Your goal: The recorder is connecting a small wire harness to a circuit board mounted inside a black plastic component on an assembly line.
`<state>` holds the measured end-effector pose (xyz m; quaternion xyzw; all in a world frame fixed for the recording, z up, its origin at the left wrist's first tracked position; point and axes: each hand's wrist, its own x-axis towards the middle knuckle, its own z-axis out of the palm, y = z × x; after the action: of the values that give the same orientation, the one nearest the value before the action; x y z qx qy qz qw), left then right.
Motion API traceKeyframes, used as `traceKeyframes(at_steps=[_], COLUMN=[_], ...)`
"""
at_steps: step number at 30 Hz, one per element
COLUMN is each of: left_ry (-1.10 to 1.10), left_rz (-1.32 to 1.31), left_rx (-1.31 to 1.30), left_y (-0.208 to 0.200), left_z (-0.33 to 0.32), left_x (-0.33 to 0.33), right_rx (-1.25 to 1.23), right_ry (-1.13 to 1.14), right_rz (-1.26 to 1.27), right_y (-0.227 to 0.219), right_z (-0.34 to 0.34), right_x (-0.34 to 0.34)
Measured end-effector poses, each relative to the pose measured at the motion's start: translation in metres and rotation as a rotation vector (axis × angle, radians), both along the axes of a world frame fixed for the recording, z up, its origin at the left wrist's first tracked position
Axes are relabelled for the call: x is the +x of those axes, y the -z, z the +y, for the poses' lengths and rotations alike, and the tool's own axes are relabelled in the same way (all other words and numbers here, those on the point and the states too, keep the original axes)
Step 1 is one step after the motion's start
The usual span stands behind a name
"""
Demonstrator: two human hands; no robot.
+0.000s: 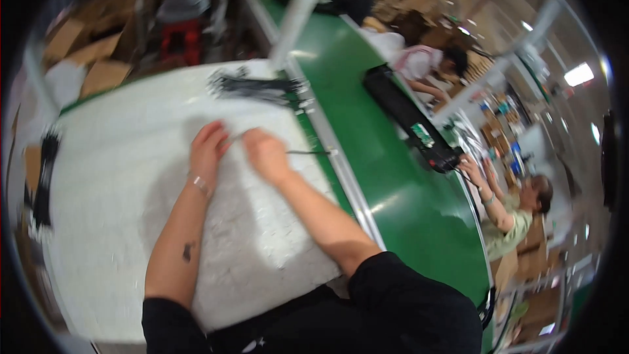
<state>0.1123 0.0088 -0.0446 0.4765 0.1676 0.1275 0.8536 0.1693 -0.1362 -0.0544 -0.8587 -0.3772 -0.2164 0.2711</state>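
While a thin black cable [308, 152] lies on the white table [118, 223] near its right edge, the right hand [265, 154] pinches its end with fingers together. The left hand [208, 147] is just beside, fingers curled; its grip I cannot tell. More black cables [255, 86] lie farther back, beside the green belt [386, 177].

Matt, rough white foam pad [131, 177] beside a glossy green belt [393, 177].

A single head-worn fisheye view looks steeply down, close over the white foam-covered tabletop [118, 223], its rim bending the green conveyor belt [393, 177].
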Motion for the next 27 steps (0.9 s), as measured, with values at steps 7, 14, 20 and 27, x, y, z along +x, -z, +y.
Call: traceKeyframes(at_steps=[7, 14, 20, 27], left_ry=[0.124, 0.060, 0.167, 0.136], left_rz=[-0.119, -0.071, -0.193, -0.120], left_rx=[0.300, 0.316, 0.360, 0.438], left_y=[0.015, 0.016, 0.024, 0.012], left_z=[0.000, -0.001, 0.009, 0.002], left_x=[0.009, 0.016, 0.014, 0.012], right_rx=[0.202, 0.287, 0.338, 0.267], right_ry=[-0.148, -0.109, -0.118, -0.104], right_rz=[-0.014, -0.048, -0.124, -0.093], right_y=[-0.006, -0.019, -0.016, -0.012], right_z=[0.004, -0.001, 0.005, 0.009], right_x=[0.001, 0.001, 0.000, 0.003])
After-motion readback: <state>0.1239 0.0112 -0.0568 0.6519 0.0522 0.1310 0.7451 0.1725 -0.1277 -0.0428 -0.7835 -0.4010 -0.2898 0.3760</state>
